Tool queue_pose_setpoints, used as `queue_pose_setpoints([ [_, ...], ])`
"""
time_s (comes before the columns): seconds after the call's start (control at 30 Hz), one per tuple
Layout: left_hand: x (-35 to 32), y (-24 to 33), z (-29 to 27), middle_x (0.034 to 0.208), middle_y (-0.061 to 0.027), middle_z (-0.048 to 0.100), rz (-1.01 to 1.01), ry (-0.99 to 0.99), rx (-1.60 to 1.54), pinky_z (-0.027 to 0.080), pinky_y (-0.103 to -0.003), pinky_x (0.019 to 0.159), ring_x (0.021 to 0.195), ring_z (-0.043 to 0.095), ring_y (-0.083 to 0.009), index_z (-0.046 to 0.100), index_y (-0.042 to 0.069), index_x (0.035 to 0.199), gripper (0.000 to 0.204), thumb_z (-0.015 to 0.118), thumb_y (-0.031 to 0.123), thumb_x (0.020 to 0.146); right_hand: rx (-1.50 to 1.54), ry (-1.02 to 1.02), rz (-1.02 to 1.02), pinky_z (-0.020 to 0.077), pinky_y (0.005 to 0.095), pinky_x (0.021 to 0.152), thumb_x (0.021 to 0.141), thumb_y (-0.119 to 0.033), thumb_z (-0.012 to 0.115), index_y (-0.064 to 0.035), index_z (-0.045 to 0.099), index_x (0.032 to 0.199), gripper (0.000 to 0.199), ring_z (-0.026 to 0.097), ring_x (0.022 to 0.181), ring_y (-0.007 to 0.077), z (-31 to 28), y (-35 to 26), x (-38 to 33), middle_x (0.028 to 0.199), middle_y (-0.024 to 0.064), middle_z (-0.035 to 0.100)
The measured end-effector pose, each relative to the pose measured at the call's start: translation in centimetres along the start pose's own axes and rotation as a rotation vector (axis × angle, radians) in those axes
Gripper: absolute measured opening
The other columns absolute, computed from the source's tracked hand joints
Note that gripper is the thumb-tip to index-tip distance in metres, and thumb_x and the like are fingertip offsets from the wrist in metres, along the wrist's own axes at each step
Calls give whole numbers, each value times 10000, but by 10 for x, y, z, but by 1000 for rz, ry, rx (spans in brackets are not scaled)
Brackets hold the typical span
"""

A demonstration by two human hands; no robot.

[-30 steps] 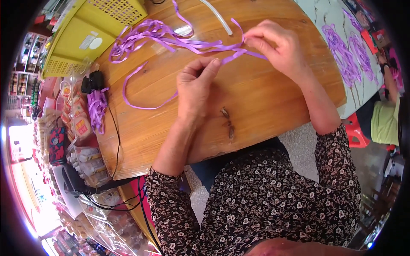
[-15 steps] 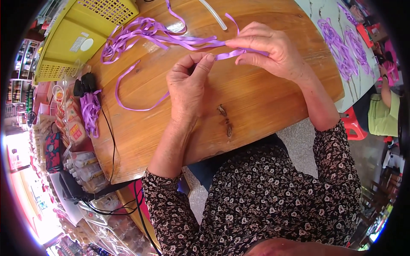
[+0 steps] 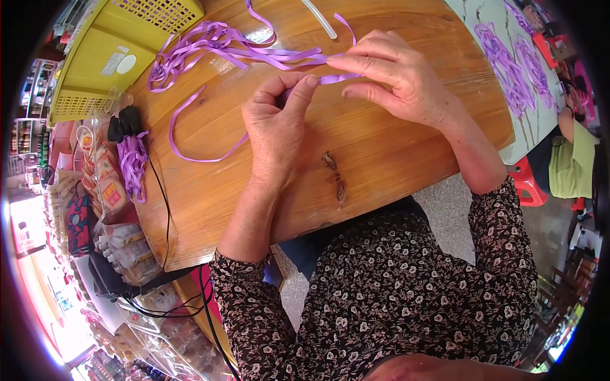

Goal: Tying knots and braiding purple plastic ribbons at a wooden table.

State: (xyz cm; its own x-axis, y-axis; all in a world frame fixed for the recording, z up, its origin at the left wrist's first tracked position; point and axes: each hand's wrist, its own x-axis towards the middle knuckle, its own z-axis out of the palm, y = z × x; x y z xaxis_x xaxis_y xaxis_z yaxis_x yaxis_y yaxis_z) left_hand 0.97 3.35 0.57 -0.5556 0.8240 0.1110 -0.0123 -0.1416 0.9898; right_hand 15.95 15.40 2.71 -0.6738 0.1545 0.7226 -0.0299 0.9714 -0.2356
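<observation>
A flat purple ribbon [image 3: 335, 79] is pinched between the thumb and forefinger of my left hand [image 3: 276, 120]; the other fingers curl in. From there the strand runs right, into the space under my right hand [image 3: 403, 79]. That hand is spread, thumb apart from the fingers, its forefinger tip by the end of the long ribbon bundle [image 3: 254, 54]. Whether ribbon passes between its rear fingers is hidden. A short ribbon tail [image 3: 345, 24] stands up behind them. Left of my left wrist, a loose ribbon strand [image 3: 175, 130] curves over the wooden table [image 3: 394, 152].
A yellow plastic basket [image 3: 95, 70] stands at the far left, with black-topped purple ribbons [image 3: 133, 162] hanging below it. A clear tube [image 3: 321, 19] lies at the back. More ribbons [image 3: 505, 70] lie on the marble-patterned table at right, near a red stool [image 3: 528, 184] and another person [image 3: 569, 165].
My right hand has shifted slightly left along the ribbon, its thumb further from the strand. My left hand, still pinching, has also moved a little left.
</observation>
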Motion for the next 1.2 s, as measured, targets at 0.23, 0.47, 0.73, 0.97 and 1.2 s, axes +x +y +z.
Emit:
queue_pose_setpoints([
  [0.23,-1,2,1,677,60,546,-13,-30,6,360,-162,543,613,435,-11,653,-13,827,100,676,82,810,-60,-88,-34,449,318,671,702,-62,693,-42,664,878,180,547,757,208,-2,5,-5,780,51,572],
  [0.47,2,0,-4,681,46,563,-9,-38,130,375,-172,557,617,449,-19,660,1,818,76,682,71,799,332,-396,295,433,269,649,758,-29,663,-20,658,840,82,552,743,156,-7,-1,-5,780,47,579],
  [0.73,-3,2,0,813,38,581,-127,-139,-348,395,-166,646,732,494,-34,622,37,930,99,629,31,832,1379,-195,685,441,234,715,856,-56,573,10,624,1064,224,546,794,107,5,5,-11,870,38,616],
  [0.97,-9,-8,8,876,17,596,45,-172,-331,414,-171,687,764,519,-45,613,27,963,118,605,16,845,1302,-88,711,443,231,774,859,-35,559,1,600,1123,269,560,841,112,11,-2,-7,925,37,612],
  [1.2,-17,-4,16,904,-7,627,-100,-53,-380,431,-184,722,827,541,-54,635,4,958,123,620,19,837,391,-32,226,460,247,694,776,12,641,-35,639,1058,286,574,806,147,21,-6,-9,852,39,604],
])
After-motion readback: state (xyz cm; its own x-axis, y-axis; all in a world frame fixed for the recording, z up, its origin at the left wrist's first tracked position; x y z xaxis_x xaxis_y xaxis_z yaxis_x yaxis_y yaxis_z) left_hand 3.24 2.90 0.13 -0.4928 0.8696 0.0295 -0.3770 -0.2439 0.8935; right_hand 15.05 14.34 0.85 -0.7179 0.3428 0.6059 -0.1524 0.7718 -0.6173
